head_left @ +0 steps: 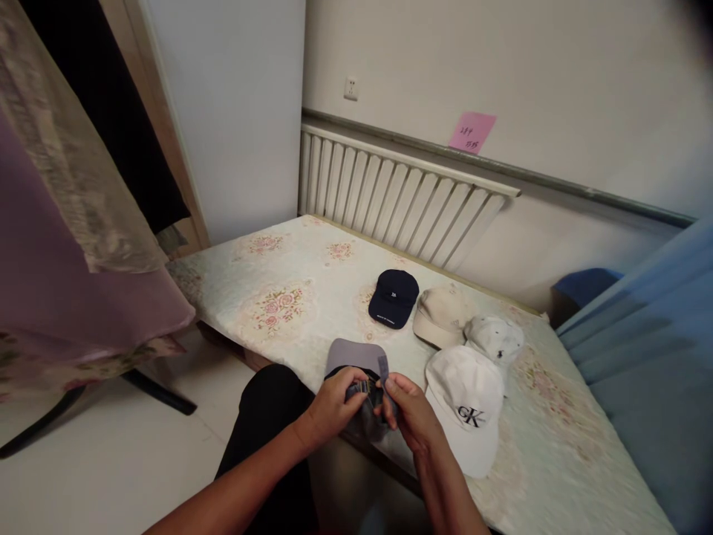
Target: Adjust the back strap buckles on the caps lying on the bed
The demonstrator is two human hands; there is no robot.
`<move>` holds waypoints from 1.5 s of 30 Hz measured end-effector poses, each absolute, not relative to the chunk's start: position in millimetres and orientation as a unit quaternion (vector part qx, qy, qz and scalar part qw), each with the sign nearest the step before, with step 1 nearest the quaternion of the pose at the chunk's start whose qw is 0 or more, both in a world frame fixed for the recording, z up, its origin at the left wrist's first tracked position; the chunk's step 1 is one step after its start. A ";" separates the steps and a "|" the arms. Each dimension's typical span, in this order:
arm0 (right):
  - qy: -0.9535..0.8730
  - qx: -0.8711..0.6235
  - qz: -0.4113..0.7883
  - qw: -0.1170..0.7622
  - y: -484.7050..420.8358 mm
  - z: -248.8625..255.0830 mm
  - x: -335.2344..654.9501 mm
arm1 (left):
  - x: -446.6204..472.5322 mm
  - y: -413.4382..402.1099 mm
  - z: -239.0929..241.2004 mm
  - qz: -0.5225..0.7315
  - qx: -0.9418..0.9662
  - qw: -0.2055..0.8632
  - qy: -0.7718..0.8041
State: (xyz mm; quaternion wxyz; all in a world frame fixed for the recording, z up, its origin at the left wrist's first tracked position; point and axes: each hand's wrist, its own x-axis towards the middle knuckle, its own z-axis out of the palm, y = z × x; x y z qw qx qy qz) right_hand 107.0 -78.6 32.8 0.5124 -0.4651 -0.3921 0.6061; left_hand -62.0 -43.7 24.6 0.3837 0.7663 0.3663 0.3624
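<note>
A grey baseball cap [356, 352] lies upturned at the near edge of the bed, its brim pointing away from me. My left hand [333, 403] grips the cap's back band beside a small metal buckle [364, 386]. Between the fingers of my right hand [409, 405] is the cap's grey adjustment strap [384, 369], its free end sticking up. Whether the strap runs through the buckle I cannot tell. Just right of my right hand lies a white cap [465, 401] with black letters.
Beyond lie a navy cap [394, 297], a beige cap [443, 316] and a smaller white cap [493, 338] on the flowered bed cover [312, 319]. A radiator [390, 193] lines the wall. Clothes [94, 208] hang at left, a blue curtain [651, 357] at right.
</note>
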 end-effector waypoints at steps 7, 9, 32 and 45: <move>-0.404 -0.460 0.576 0.542 -79.5 56.3 112.1 | -63.7 -43.9 27.1 0.375 0.757 0.398 0.357; -0.397 -0.449 0.575 0.556 -79.3 57.8 111.9 | -64.3 -44.6 29.0 0.377 0.753 0.407 0.354; -0.356 -0.366 0.714 0.479 -78.4 8.7 105.2 | -65.2 -48.7 30.4 0.399 0.695 0.490 0.343; -0.359 -0.362 0.717 0.475 -76.8 10.0 102.7 | -64.5 -47.8 26.3 0.402 0.679 0.515 0.334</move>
